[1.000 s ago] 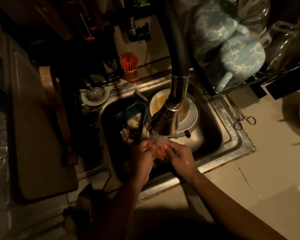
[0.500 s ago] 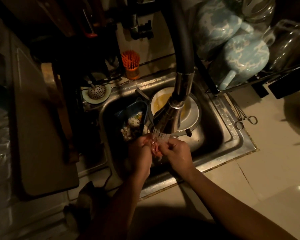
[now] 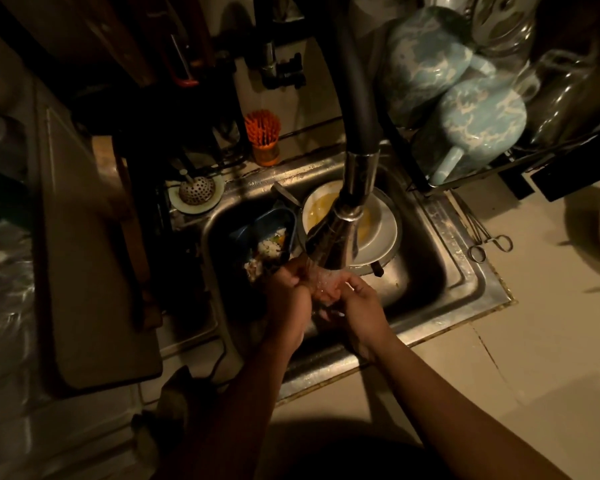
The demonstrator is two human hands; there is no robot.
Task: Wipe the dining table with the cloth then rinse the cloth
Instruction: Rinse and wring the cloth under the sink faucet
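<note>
Steel sink [image 3: 250,183], left hand [image 3: 288,301] with fingers curled round what seems the pinkish cloth [image 3: 323,286], wet, over the basin beneath the running faucet [image 3: 342,237], right hand [image 3: 362,308] with fingers pinching its other end, blue mugs [image 3: 478,123] racked at right.

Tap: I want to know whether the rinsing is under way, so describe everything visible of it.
The tap has a matte black hose neck that drops from the top of the frame into a shiny chrome collar and a flared chrome spray head, tilted down to the left. It hangs over the sink, in front of a white bowl. Water runs from the head onto the cloth held by the left hand and right hand just below. Neither hand touches it.
</note>
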